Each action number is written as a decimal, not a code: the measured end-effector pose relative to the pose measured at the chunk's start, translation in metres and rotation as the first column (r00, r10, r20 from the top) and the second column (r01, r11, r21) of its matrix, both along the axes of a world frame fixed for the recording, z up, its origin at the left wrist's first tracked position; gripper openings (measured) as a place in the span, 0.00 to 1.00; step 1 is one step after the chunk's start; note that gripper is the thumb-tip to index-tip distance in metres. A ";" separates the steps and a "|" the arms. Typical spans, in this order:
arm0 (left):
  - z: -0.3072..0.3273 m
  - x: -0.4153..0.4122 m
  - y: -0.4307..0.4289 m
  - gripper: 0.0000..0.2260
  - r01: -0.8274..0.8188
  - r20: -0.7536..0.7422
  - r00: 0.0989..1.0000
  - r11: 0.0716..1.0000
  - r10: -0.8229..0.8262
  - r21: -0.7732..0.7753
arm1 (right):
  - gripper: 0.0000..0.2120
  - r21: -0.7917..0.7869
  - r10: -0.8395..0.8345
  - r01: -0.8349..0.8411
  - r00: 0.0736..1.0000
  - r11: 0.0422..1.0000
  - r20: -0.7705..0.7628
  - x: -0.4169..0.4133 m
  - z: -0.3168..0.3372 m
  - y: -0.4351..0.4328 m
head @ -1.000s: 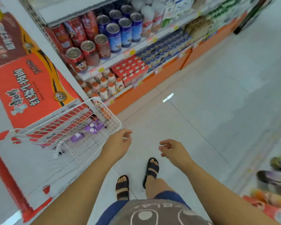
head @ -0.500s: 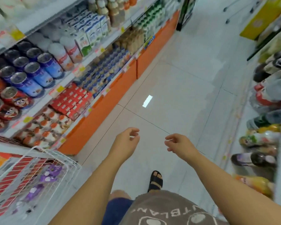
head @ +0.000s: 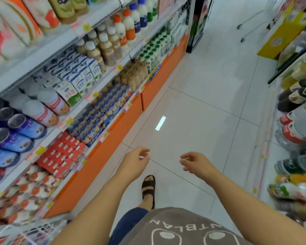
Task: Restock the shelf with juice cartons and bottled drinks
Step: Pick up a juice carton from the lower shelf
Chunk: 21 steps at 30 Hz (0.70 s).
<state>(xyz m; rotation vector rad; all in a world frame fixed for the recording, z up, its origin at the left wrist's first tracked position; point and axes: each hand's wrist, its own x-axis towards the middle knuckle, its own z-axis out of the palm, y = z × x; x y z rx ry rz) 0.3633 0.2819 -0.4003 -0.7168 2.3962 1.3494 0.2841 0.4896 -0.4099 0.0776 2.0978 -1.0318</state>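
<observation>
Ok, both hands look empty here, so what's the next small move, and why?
Probably reach the left hand down to the wire basket at the lower left edge for stock. Both it and the right hand hang loosely curled over the floor, holding nothing to shelve; the basket's contents are too blurred to name.
</observation>
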 end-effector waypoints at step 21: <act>0.028 -0.370 0.031 0.12 -0.125 -0.081 0.988 0.991 0.128 0.041 | 0.12 0.014 0.162 -0.162 0.978 0.987 -0.132 -0.387 0.039 0.013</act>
